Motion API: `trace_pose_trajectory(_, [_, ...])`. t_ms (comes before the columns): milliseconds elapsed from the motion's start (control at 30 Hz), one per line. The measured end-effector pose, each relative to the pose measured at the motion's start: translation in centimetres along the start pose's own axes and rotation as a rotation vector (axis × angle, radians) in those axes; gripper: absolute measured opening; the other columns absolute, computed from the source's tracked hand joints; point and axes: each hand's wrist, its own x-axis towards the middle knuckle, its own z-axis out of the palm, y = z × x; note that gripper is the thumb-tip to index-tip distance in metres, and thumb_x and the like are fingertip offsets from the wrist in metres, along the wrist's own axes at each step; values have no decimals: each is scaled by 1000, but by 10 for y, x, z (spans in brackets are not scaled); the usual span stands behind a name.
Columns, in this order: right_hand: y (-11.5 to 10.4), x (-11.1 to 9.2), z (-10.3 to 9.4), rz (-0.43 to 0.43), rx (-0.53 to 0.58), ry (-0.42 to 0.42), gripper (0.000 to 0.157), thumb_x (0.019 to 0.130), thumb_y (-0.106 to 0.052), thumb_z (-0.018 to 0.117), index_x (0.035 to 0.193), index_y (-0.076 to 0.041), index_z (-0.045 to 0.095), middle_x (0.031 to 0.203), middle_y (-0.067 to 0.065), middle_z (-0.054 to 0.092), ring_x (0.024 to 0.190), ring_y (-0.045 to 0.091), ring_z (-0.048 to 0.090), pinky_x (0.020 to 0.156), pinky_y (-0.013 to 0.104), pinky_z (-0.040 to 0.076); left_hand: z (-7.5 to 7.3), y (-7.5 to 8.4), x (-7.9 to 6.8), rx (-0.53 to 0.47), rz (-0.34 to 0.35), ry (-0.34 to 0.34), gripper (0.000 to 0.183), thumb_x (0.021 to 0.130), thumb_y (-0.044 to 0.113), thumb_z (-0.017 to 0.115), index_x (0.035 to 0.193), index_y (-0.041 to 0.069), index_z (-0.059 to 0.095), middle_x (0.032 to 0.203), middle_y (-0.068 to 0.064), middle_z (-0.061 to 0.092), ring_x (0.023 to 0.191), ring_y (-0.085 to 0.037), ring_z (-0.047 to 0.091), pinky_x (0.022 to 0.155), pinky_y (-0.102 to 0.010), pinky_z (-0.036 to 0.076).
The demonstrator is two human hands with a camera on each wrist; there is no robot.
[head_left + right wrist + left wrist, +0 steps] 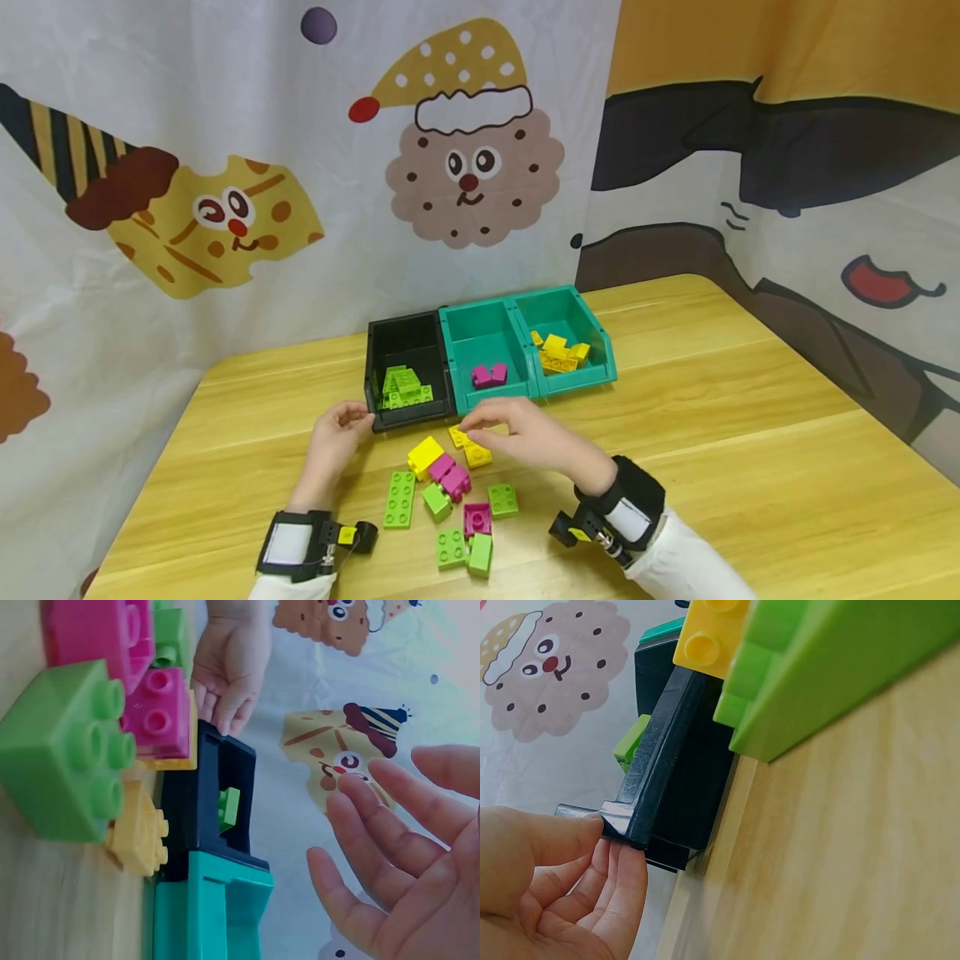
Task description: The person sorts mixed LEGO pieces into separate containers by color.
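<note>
My left hand [337,446] pinches the near left corner of the black bin [412,421]; in the left wrist view its thumb lies on the rim with the fingers beneath. Green bricks [401,385] lie inside this bin. My right hand [521,432] holds nothing, its fingers spread loosely in the right wrist view. From the head it overlaps small yellow bricks [478,455] in front of the teal bins. Just nearer are a bright yellow brick [425,456], magenta bricks [450,477] and a small green brick [437,502].
Joined to the black bin, the middle teal bin [480,333] holds magenta bricks [490,376] and the right teal bin [558,308] yellow bricks [558,357]. Toward the person lie a long green brick [400,500], another magenta brick [477,519] and several green bricks. A printed curtain [337,275] hangs behind.
</note>
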Motion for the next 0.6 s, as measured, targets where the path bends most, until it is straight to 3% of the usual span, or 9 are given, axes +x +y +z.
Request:
trace_pose_trajectory(433, [-1, -10, 6, 33, -203, -145, 43, 83, -32, 72, 119, -11, 63, 120, 0, 61, 111, 18, 56, 95, 35, 47, 0, 0, -2, 1, 2, -5, 22, 91, 4, 58, 111, -4, 59, 106, -18, 61, 83, -10, 53, 68, -19, 46])
trace_pose_trajectory(600, [-5, -12, 9, 73, -310, -257, 54, 78, -34, 76, 126, -17, 59, 126, -1, 57, 113, 16, 55, 96, 33, 47, -1, 0, -1, 5, -6, -5, 22, 92, 5, 58, 111, -3, 59, 107, -18, 61, 83, -10, 53, 68, -19, 46])
